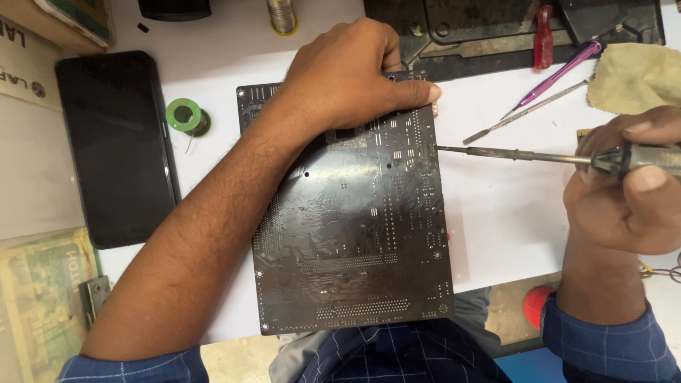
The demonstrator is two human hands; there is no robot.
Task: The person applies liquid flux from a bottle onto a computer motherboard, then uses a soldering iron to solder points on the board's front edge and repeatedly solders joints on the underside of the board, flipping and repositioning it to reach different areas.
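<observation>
Dark brown and solder-side up, the circuit board (351, 227) lies flat on the white bench (496, 213) in front of me. My left hand (347, 74) presses down on its far edge, fingers curled over the rim and thumb flat along it. My right hand (624, 188) is closed around the handle of a soldering iron (528, 154), whose tip touches the board's right edge. A green solder spool (186, 115) and a black phone (113, 145) sit to the left.
</observation>
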